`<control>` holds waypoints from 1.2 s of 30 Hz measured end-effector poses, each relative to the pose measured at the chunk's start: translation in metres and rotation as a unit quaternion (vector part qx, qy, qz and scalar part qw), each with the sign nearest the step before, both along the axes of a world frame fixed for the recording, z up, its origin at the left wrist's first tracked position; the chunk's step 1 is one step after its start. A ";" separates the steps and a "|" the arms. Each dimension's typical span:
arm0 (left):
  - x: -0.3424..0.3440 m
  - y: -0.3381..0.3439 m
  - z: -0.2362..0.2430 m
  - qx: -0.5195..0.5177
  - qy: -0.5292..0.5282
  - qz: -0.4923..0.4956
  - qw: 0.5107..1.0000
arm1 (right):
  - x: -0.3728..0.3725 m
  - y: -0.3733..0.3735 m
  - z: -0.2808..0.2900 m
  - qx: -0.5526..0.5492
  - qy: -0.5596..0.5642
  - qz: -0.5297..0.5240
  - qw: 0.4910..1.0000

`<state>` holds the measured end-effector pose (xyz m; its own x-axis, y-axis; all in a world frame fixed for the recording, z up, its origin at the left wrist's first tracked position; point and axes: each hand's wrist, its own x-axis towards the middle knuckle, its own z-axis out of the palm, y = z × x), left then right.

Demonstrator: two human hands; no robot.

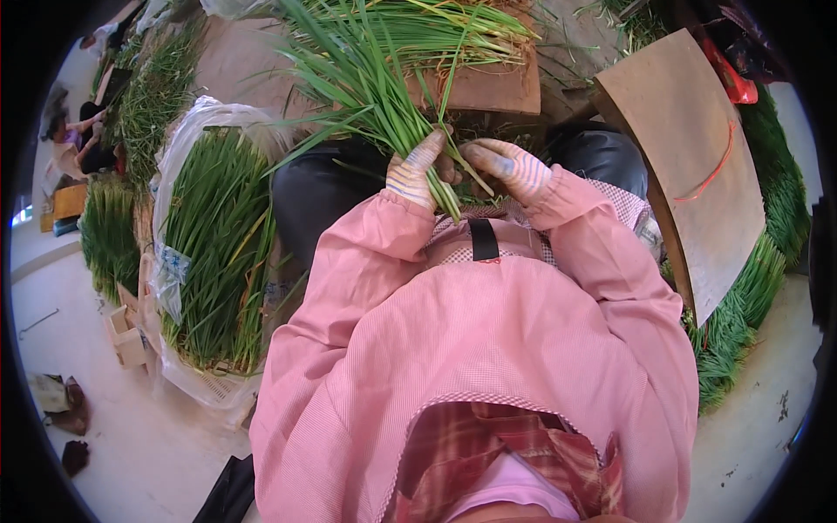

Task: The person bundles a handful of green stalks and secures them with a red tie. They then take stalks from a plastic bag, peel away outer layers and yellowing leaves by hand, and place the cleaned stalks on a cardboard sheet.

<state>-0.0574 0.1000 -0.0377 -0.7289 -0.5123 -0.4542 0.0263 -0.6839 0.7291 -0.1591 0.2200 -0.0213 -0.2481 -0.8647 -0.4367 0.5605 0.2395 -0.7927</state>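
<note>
My left hand [418,170], in a striped work glove with bare fingertips, is closed around a bunch of garlic chives [384,109]. The long green leaves fan up and to the left, while the pale cut ends poke out below the fist. One stalk [473,172] splays away from the bunch toward my right hand [510,164]. That hand wears the same kind of glove, its fingers bent and tips together beside the stalk; what they pinch is hidden. Ahead, more garlic chives [436,33] lie piled on a wooden board [488,90].
To my left stands a plastic-lined crate [228,383] packed with chives. A tilted board [697,166] with a red string [711,166] is at my right, with chive bundles [737,336] beside and under it. Another person [74,144] sits at the far left near a small wooden box [126,337].
</note>
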 end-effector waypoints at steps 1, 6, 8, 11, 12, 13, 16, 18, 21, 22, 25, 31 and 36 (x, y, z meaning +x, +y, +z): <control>0.000 0.001 0.001 -0.017 0.021 -0.007 1.000 | 0.001 -0.005 -0.002 0.007 -0.001 -0.003 1.000; -0.002 0.003 -0.002 -0.034 0.003 0.024 0.999 | 0.007 -0.020 -0.014 -0.072 -0.047 -0.087 0.993; -0.007 0.007 -0.001 -0.053 0.005 0.043 0.998 | 0.009 -0.022 -0.021 -0.084 -0.100 -0.144 0.981; -0.012 0.007 0.003 -0.065 -0.014 0.075 0.995 | 0.009 -0.023 -0.023 -0.061 -0.161 -0.193 0.966; -0.013 0.008 0.005 -0.077 -0.019 0.088 0.993 | 0.013 -0.026 -0.008 -0.033 -0.181 -0.237 0.954; -0.013 0.007 0.008 -0.089 -0.025 0.101 0.991 | 0.010 -0.026 -0.015 -0.035 -0.179 -0.238 0.954; -0.012 -0.005 0.017 -0.135 -0.032 0.155 0.978 | 0.002 -0.026 -0.031 -0.008 -0.057 -0.255 0.965; -0.012 -0.022 0.032 -0.162 -0.011 0.184 0.969 | -0.003 -0.014 -0.036 0.004 0.098 -0.135 0.986; -0.001 -0.084 0.052 -0.237 0.066 0.262 0.933 | -0.015 0.018 -0.059 0.125 0.470 0.129 0.864; 0.005 -0.101 0.067 -0.193 0.051 0.269 0.942 | -0.026 0.028 -0.042 0.203 0.479 0.297 0.801; 0.017 -0.127 0.094 -0.283 0.114 0.298 0.905 | -0.053 0.029 -0.001 0.242 0.508 0.424 0.710; -0.003 -0.097 0.070 -0.047 0.252 0.075 0.964 | -0.132 -0.043 -0.013 0.166 0.740 -0.002 0.652; -0.013 -0.070 0.064 -0.043 0.198 0.135 0.970 | -0.159 -0.064 -0.022 0.233 0.774 0.087 0.583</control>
